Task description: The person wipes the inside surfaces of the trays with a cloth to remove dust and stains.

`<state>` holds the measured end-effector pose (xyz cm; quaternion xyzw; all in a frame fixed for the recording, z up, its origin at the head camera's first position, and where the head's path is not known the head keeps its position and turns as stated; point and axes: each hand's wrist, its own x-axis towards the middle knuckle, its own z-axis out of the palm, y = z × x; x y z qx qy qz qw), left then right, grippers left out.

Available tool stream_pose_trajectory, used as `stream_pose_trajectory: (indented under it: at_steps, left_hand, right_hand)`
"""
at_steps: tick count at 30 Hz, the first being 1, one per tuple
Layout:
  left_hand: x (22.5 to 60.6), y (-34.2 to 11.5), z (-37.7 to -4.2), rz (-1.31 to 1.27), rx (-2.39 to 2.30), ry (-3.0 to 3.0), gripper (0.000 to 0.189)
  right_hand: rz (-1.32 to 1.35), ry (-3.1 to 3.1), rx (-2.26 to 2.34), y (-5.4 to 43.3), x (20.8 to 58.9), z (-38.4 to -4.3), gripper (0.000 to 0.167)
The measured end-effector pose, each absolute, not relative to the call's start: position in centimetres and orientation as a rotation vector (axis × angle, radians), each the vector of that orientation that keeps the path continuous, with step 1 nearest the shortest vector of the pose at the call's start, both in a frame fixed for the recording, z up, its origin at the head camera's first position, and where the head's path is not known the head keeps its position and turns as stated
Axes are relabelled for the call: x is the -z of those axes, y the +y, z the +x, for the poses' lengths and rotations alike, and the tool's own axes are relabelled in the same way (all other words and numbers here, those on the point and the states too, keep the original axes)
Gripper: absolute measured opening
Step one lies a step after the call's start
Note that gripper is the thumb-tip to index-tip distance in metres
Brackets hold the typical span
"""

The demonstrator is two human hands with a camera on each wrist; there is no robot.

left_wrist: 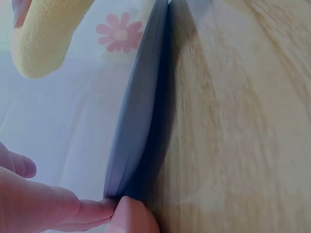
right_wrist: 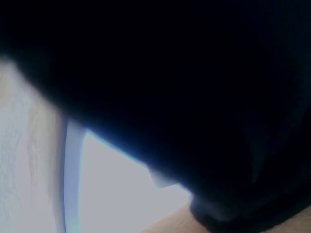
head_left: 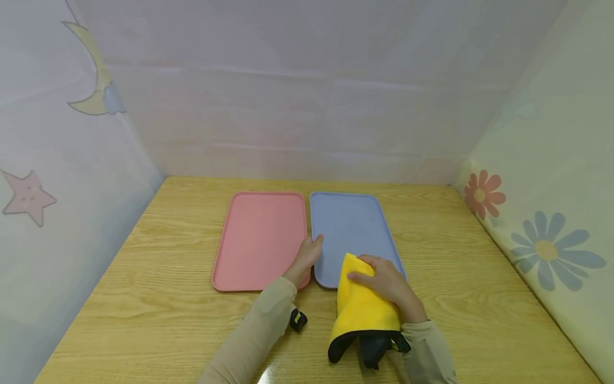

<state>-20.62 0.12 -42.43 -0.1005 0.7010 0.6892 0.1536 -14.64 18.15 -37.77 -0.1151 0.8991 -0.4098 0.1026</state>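
Presently, the blue tray (head_left: 352, 229) lies flat on the wooden bench (head_left: 158, 298) and serves as the reference point. Just beside its left edge sits a pink tray (head_left: 259, 240), the two long sides nearly touching. The left hand (head_left: 307, 258) rests at the blue tray's left rim near its front corner; the left wrist view shows fingertips (left_wrist: 97, 211) pressed against that rim (left_wrist: 141, 111), thumb and fingers pinching the edge. The right hand (head_left: 388, 282) lies over the blue tray's front right corner, fingers curled round a yellow cloth (head_left: 362, 309) with a black underside, which drapes from the tray's front edge down onto the bench. The right wrist view is largely blocked by dark fabric and shows only a sliver of the tray. A small black clip-like object (head_left: 298, 320) lies on the bench in front of the blue tray, by the left sleeve.
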Motion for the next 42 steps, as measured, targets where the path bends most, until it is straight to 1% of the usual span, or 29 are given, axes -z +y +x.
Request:
stream_pose_trajectory:
  at_steps: [15,20,24,28,31,34,39,42]
  left_hand:
    - [42.5,0.5,-20.6,-0.253,-1.976,2.043,0.062]
    - [42.3,0.4,-20.8,-0.249,-1.971,2.092,0.061]
    - [42.1,0.1,-21.0,-0.029,-1.829,2.389,0.050]
    - [42.2,-0.3,-21.0,0.194,-1.516,2.739,0.035]
    - [42.4,-0.8,-21.1,0.269,-1.329,2.878,0.028]
    - [42.6,-1.5,-21.1,0.327,-1.240,2.979,0.023]
    - [42.6,-2.8,-21.4,0.379,-1.192,3.077,0.026]
    - [42.3,-3.6,-21.4,0.387,-1.125,3.115,0.024]
  right_hand:
    - [-0.331,2.646,1.203,18.1,37.8,-14.5,0.041]
    - [-0.345,2.643,1.208,18.0,37.9,-14.6,0.038]
    - [-0.346,2.652,1.187,18.0,38.1,-14.7,0.039]
    - [-0.364,2.660,1.189,18.0,38.3,-14.7,0.041]
    - [-0.365,2.672,1.186,18.0,38.3,-14.6,0.042]
    - [-0.359,2.674,1.177,18.1,38.3,-14.6,0.043]
    - [-0.336,2.660,1.186,18.1,38.4,-14.5,0.044]
    - [-0.327,2.647,1.187,18.1,38.5,-14.5,0.043]
